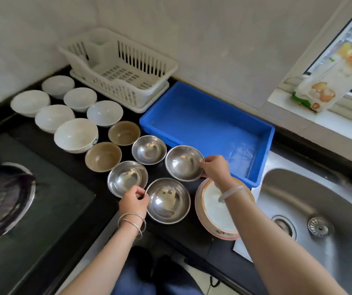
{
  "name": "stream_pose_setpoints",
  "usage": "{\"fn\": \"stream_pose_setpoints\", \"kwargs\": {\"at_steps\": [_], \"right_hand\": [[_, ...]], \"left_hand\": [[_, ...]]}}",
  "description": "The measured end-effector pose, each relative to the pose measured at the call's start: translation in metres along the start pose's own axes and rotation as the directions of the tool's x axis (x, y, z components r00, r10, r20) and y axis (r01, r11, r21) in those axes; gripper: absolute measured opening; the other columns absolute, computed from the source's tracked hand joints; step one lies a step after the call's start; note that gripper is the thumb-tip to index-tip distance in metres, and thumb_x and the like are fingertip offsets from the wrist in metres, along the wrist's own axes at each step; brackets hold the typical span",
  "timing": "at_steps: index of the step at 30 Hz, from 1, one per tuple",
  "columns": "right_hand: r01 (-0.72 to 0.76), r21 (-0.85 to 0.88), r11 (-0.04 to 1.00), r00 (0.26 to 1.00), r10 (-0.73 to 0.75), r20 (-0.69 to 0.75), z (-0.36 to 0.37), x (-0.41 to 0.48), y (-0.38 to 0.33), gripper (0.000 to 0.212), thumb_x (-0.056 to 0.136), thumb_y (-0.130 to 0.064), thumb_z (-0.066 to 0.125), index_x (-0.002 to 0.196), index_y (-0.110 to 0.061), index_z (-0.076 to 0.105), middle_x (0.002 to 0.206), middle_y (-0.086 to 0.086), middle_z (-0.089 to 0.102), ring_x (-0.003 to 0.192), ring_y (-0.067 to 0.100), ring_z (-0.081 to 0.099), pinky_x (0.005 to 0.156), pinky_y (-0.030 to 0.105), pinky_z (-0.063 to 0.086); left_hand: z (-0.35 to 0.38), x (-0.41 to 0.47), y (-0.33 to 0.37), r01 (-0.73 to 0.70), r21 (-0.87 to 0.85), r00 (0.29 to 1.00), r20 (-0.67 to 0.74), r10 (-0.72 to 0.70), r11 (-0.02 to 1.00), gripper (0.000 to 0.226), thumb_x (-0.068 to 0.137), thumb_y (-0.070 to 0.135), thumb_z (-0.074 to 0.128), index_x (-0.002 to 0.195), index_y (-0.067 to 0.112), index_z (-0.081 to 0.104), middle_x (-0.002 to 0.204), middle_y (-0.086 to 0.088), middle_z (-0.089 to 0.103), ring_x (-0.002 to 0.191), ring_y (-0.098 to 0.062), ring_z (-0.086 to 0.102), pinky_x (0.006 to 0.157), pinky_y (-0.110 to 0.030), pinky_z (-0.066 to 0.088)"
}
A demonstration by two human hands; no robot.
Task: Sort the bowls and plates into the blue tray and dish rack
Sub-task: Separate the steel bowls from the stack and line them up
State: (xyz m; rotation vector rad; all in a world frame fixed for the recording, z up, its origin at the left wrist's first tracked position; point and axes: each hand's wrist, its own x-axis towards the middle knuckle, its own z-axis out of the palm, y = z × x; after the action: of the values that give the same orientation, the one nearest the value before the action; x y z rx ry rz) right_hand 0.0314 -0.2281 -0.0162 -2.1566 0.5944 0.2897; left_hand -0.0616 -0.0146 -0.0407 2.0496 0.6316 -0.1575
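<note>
Several steel bowls stand on the black counter. My left hand [134, 200] pinches the near rim of the left steel bowl [126, 177]. My right hand [214, 168] grips the right rim of the steel bowl [182, 162] beside the blue tray [262, 143], which holds nothing. Two more steel bowls [167, 201] [149, 149] sit between them. Two brown bowls [124, 133] [102, 156] and several white bowls [76, 135] lie to the left. A stack of plates [215, 216] rests under my right forearm. The white dish rack [117, 69] stands empty at the back.
A gas stove burner [2, 201] fills the left side. A steel sink [320, 209] lies to the right, with a drain strainer [320, 227]. A food packet [313, 92] leans on the window sill. The wall runs behind the rack and tray.
</note>
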Motion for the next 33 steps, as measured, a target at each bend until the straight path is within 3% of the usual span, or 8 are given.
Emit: {"fn": "stream_pose_setpoints", "kwargs": {"at_steps": [4,7,10,15,21,25,31,33], "right_hand": [[-0.070,-0.027,0.997,0.997,0.071,0.023,0.016,0.011,0.000,0.009,0.075,0.000,0.056,0.070,0.004,0.062,0.062,0.010,0.056,0.064,0.026,0.060,0.076,0.051,0.058],[-0.101,-0.062,0.993,0.995,0.102,0.008,0.021,0.012,0.001,0.011,0.075,0.001,0.056,0.065,-0.001,0.058,0.056,0.008,0.053,0.061,0.027,0.058,0.074,0.045,0.060],[-0.105,-0.138,0.985,0.995,0.104,-0.014,0.026,0.014,-0.002,0.026,0.075,-0.001,0.054,0.052,-0.008,0.045,0.050,0.007,0.047,0.054,0.027,0.052,0.062,0.035,0.053],[-0.115,-0.208,0.971,0.993,0.114,-0.016,0.034,0.018,-0.005,0.007,0.078,-0.002,0.053,0.071,-0.005,0.052,0.068,0.014,0.054,0.063,0.029,0.057,0.064,0.033,0.051],[-0.151,-0.238,0.959,0.988,0.150,-0.025,0.036,0.026,-0.003,0.017,0.082,-0.004,0.053,0.066,-0.006,0.047,0.068,0.011,0.054,0.057,0.027,0.054,0.057,0.028,0.048],[-0.149,-0.286,0.947,0.989,0.149,-0.021,0.036,0.029,-0.002,0.018,0.084,-0.009,0.056,0.068,-0.007,0.048,0.060,0.005,0.048,0.047,0.016,0.044,0.036,0.019,0.027],[-0.199,-0.197,0.960,0.977,0.209,0.032,0.043,0.031,-0.004,0.012,0.087,-0.003,0.048,0.076,-0.005,0.053,0.074,0.013,0.058,0.058,0.028,0.060,0.036,0.020,0.045],[-0.202,-0.217,0.955,0.976,0.216,0.039,0.042,0.033,-0.003,0.019,0.087,-0.002,0.047,0.068,-0.006,0.049,0.067,0.011,0.056,0.052,0.024,0.057,0.028,0.015,0.037]], "left_hand": [[-0.001,0.001,-0.013,0.031,-0.007,0.999,0.009,-0.030,1.000,0.020,0.079,0.006,0.061,0.067,0.019,0.052,0.065,0.009,0.055,0.075,-0.020,0.055,0.069,-0.024,0.037],[0.000,0.004,-0.018,0.042,-0.016,0.999,0.008,-0.042,0.999,0.026,0.079,0.006,0.061,0.063,0.022,0.050,0.066,0.008,0.055,0.073,-0.019,0.055,0.069,-0.024,0.037],[0.002,0.006,-0.020,0.044,-0.022,0.999,-0.001,-0.044,0.999,0.016,0.080,0.006,0.061,0.070,0.016,0.054,0.070,0.005,0.057,0.072,-0.018,0.055,0.068,-0.025,0.037],[0.006,0.006,-0.021,0.065,-0.062,0.997,-0.026,-0.067,0.996,0.009,0.081,0.008,0.060,0.075,0.013,0.056,0.074,0.002,0.059,0.071,-0.019,0.055,0.066,-0.026,0.039],[0.011,0.003,-0.022,0.142,-0.116,0.984,-0.091,-0.153,0.983,0.008,0.082,0.011,0.061,0.074,0.011,0.058,0.075,-0.001,0.061,0.073,-0.021,0.055,0.066,-0.028,0.042],[0.015,0.002,-0.023,0.211,-0.203,0.969,-0.089,-0.232,0.956,0.006,0.081,0.010,0.061,0.076,0.008,0.060,0.078,-0.004,0.062,0.075,-0.024,0.057,0.069,-0.029,0.045],[0.011,0.003,-0.025,0.235,-0.259,0.958,-0.103,-0.269,0.937,0.008,0.080,0.012,0.063,0.076,0.006,0.060,0.079,-0.005,0.064,0.075,-0.023,0.058,0.069,-0.029,0.043],[0.011,0.004,-0.024,0.243,-0.276,0.955,-0.097,-0.279,0.930,0.008,0.080,0.012,0.063,0.078,0.005,0.061,0.079,-0.005,0.063,0.075,-0.023,0.058,0.071,-0.029,0.044]]}}
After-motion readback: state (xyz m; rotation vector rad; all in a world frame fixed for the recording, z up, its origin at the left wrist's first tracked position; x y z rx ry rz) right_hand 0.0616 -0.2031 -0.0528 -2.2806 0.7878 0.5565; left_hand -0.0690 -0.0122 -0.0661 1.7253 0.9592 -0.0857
